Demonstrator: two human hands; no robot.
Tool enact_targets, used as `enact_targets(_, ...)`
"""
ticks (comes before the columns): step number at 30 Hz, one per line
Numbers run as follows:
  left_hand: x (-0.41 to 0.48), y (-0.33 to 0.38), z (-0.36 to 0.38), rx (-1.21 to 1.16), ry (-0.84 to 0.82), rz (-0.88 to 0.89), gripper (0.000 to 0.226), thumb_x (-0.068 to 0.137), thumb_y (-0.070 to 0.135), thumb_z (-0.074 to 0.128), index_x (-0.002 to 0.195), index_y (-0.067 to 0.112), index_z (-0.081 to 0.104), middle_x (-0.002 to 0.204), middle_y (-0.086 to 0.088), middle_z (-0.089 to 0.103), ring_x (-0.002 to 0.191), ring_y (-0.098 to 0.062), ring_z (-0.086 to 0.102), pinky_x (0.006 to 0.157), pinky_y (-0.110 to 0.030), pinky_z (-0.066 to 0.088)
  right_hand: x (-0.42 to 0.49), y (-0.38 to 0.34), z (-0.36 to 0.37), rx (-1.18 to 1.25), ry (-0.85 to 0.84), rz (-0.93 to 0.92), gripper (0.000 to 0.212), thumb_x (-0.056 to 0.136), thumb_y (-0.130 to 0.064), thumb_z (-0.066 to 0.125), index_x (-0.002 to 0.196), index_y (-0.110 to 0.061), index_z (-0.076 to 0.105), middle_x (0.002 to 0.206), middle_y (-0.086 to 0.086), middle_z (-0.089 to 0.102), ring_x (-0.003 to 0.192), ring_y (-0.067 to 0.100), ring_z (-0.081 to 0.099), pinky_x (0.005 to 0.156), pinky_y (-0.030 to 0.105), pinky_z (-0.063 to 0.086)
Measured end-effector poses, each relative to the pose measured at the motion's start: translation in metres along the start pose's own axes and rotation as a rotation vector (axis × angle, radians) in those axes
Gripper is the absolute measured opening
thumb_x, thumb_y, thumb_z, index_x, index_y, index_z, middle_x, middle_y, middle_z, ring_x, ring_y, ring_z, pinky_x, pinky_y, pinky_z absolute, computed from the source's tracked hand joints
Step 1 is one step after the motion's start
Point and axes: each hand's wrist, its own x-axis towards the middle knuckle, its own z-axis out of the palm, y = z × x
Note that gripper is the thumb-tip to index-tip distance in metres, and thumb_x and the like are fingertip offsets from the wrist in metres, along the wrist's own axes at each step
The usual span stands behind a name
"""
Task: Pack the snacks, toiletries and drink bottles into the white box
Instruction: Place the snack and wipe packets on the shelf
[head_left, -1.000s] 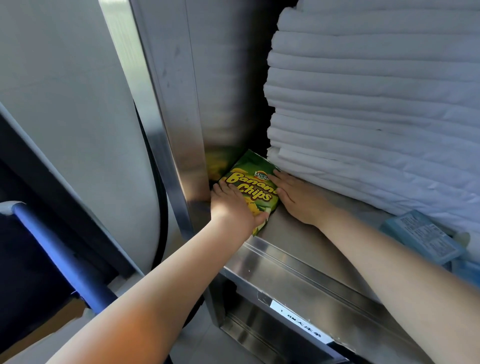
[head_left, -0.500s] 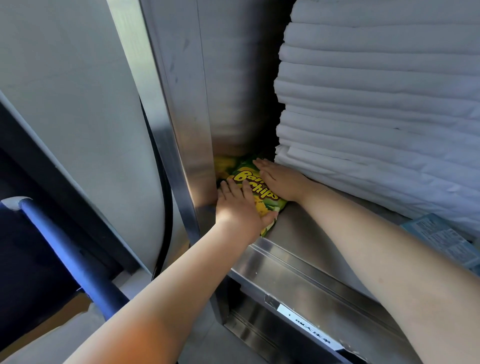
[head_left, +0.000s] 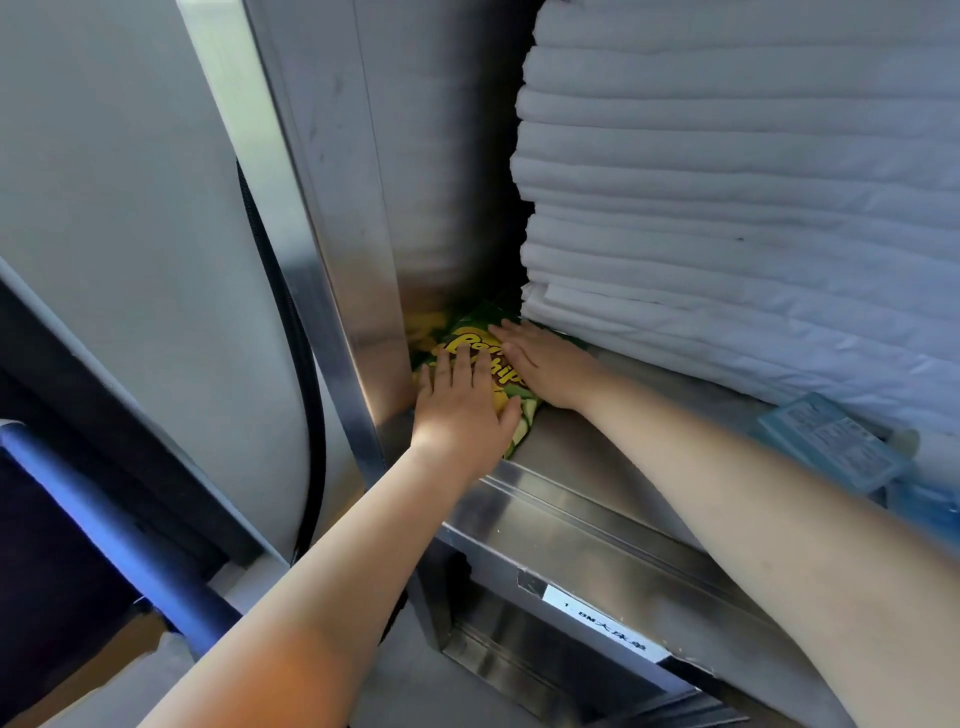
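Note:
A green and yellow banana chips bag (head_left: 470, 340) lies on the steel shelf (head_left: 597, 462), in the corner between the steel side wall and a stack of white linen. My left hand (head_left: 460, 410) presses on the bag's near half, with the thumb hooked over its near edge. Flat on the bag's right side rests my right hand (head_left: 545, 366), fingers stretched toward the corner. Both hands hide most of the bag. No white box is in view.
Folded white linen (head_left: 727, 208) fills the shelf's back and right. A light blue packet (head_left: 826, 441) lies at the shelf's right end. A steel upright post (head_left: 332, 260) stands to the left, with a blue padded bar (head_left: 104, 530) lower left. The shelf's front rail carries a white label (head_left: 605, 618).
Both hands have slid the chips bag deeper into the corner, toward the side wall and partly under the linen stack. Less of the bag shows now.

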Motion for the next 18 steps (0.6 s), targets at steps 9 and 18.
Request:
enact_targets(9, 0.021, 0.005, -0.004, -0.012, 0.035, 0.064, 0.056, 0.099, 0.043, 0.019, 0.15, 0.02, 0.011, 0.159, -0.003, 0.002, 0.145, -0.023, -0.003, 0.115, -0.045, 0.0, -0.067, 0.013, 0.004, 0.056, 0.139, 0.069, 0.056, 0.101, -0.041, 0.031, 0.151, -0.025, 0.013, 0.16, 0.002, 0.008, 0.146, 0.018, 0.006, 0.114, 0.029, 0.008)
enact_targets(18, 0.027, 0.006, 0.007, 0.009, -0.004, 0.016, 0.055, 0.099, 0.042, 0.019, 0.15, 0.025, 0.014, 0.158, 0.0, 0.01, 0.144, -0.023, 0.006, 0.114, -0.047, 0.005, -0.069, 0.009, 0.009, -0.082, -0.002, 0.077, 0.057, 0.102, -0.034, 0.031, 0.152, -0.022, 0.005, 0.16, 0.007, -0.002, 0.147, 0.025, 0.0, 0.117, 0.033, 0.005)
